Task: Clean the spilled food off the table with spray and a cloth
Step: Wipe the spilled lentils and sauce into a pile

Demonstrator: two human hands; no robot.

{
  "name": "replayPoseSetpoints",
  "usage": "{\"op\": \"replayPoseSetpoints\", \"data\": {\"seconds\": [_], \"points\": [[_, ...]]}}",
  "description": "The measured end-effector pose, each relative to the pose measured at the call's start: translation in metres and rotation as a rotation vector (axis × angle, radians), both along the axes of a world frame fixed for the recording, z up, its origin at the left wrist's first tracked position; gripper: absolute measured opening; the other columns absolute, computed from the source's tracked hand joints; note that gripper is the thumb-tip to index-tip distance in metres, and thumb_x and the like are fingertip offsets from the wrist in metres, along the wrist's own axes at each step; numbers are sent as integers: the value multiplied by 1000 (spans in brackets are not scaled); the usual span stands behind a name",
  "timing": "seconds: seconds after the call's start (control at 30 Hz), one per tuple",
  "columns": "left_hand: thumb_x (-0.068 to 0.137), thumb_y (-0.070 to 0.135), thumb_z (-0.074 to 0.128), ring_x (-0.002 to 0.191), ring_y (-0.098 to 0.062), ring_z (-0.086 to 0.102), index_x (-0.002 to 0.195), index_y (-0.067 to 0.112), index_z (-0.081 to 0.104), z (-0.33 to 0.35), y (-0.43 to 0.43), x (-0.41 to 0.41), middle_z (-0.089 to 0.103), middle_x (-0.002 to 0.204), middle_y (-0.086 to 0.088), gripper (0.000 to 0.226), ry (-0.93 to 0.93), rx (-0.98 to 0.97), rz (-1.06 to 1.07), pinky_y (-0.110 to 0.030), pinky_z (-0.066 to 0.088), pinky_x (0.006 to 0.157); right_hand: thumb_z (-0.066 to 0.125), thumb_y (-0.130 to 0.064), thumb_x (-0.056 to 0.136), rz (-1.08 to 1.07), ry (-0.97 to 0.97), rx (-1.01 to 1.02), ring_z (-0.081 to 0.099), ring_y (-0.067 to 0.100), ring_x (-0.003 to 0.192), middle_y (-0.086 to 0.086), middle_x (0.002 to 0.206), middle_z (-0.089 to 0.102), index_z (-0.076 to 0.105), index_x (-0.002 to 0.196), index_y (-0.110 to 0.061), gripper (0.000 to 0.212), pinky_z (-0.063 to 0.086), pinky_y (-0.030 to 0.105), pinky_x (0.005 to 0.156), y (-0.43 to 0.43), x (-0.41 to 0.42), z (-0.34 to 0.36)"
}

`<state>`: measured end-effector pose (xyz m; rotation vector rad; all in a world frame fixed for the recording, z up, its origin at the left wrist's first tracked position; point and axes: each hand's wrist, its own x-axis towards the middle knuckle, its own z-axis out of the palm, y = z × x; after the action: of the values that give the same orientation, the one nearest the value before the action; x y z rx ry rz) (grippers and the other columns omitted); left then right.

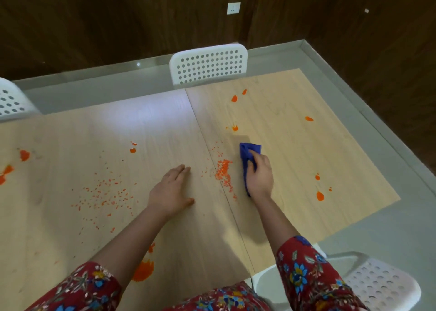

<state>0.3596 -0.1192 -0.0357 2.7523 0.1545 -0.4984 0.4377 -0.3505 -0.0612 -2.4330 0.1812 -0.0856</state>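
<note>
Blue cloth: 1; white chairs: 3.

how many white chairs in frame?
3. Far chair at centre, beyond the table; left chair at far left, cropped; near chair at lower right. More may sit out of frame.

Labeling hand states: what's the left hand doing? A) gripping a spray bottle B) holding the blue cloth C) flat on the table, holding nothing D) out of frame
C: the left hand lies flat on the table with straight fingers; the blue cloth is gripped by the right hand.
</note>
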Motion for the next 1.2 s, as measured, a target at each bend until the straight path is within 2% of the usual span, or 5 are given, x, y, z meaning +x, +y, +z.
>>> {"op": "replayPoseSetpoints", "data": {"seconds": [0.2,0.47,0.67,1.03,1.2], "points": [[79,50,71,148,-13,9,155,26,8,0,34,12,5,162,10,101,42,9,142,-36,29,115,39,-23,99,-35,156,-219,48,28,110,6,135,44,44,139,-20,40,49,38,80,-7,32,-7],[75,49,75,146,-13,12,154,27,15,-2,35,16,9,160,12,102,48,-34,202,-40,37,111,46,-18,97,348,-13,-114,49,17,108,-1,125,52,54,132,-24,36,46,27,80,68,-5,-8],[71,51,77,145,-11,15,152,29,18,-4,38,15,12,159,16,103,36,-46,214,-42,40,108,45,-15,98,163,4,-119,50,21,107,1,130,52,53,133,-19,37,49,33,78,48,66,-1],[70,50,78,145,-10,16,152,29,19,-5,35,15,12,159,15,104,13,-61,243,-36,39,108,44,-20,99,689,88,-113,47,13,116,-7,127,56,55,132,-26,36,39,25,94,69,38,-4],[71,51,77,145,-10,15,153,29,17,-6,38,14,11,159,15,103,16,-60,221,-36,38,109,45,-13,98,340,109,50,51,17,118,-1,129,58,57,131,-21,36,38,24,91,60,72,1]]}}
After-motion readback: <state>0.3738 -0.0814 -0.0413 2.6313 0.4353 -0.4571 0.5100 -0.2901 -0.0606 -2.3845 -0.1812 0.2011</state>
